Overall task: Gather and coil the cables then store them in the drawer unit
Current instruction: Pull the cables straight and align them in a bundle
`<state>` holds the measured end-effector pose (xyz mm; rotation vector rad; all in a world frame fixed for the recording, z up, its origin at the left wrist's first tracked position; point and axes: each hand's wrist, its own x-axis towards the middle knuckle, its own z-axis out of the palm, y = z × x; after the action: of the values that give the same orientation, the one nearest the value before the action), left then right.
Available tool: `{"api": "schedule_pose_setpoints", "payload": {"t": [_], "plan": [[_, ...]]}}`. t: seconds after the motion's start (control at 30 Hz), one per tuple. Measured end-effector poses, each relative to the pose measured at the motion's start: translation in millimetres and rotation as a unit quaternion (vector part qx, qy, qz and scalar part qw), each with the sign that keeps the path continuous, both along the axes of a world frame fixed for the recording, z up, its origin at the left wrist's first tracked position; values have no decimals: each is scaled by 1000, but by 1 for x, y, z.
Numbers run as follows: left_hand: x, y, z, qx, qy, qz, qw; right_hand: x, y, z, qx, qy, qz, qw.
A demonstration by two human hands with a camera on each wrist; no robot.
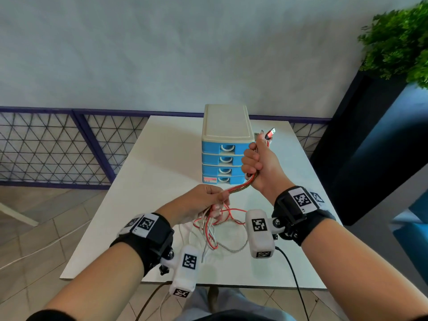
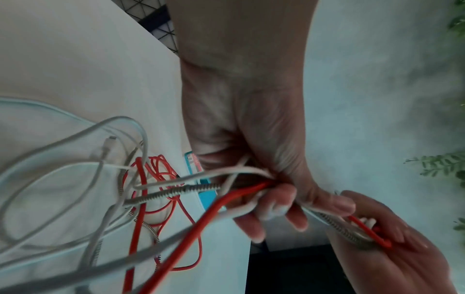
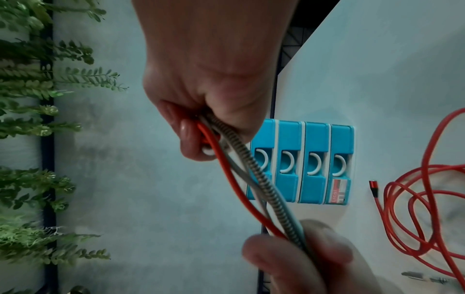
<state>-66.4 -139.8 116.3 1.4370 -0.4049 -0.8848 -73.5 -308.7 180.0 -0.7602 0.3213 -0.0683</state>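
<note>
Head view: both hands are raised just in front of the drawer unit (image 1: 225, 144), with a bundle of cables (image 1: 238, 188) stretched between them.
Right hand (image 1: 259, 167): fisted round the bundle near its plug ends, level with the unit's drawers; a red plug (image 1: 270, 133) sticks out above the fist. Likely the fixed anchor, keeping the ends even.
Left hand (image 1: 203, 202): lower, nearer the person than the unit, fingers curled and pinching the same bundle so the strands run together, probably ready to feed loops.
Cables: red, white and braided strands; past the left hand they hang slack and lie tangled on the tabletop (image 1: 143, 205) in front of the unit.
Drawer unit: four blue drawers, all closed, so nothing is stored yet.
Stage: gathering looks done; coiling seems barely begun.
Risk: the tangled tails may snag as loops are drawn up.
</note>
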Motion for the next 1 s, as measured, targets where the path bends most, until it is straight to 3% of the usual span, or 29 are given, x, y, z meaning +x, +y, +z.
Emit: {"api": "schedule_pose_setpoints", "payload": {"t": [0.07,0.17,0.27,0.47,0.63,0.8,1.0], "plan": [[-2,0,2,5,17,-10,1000,-1,-2,-1,5,3,-11,1000],[-1,-4,2,92,-142,-41,985,-1,-5,-7,4,8,-36,999],[7,2,-6,212,-321,-60,921,-2,-5,-7,12,-2,-40,999],[20,15,-20,300,-489,-17,819,-7,4,3,-15,-22,-24,999],[24,18,-30,383,-512,-4,769,-8,6,3,-34,-20,-31,999],[19,52,-52,447,-490,-58,746,-9,-22,16,-48,-53,-68,995],[29,77,-47,495,-504,-28,707,-5,-11,27,-87,-58,-31,994]]}}
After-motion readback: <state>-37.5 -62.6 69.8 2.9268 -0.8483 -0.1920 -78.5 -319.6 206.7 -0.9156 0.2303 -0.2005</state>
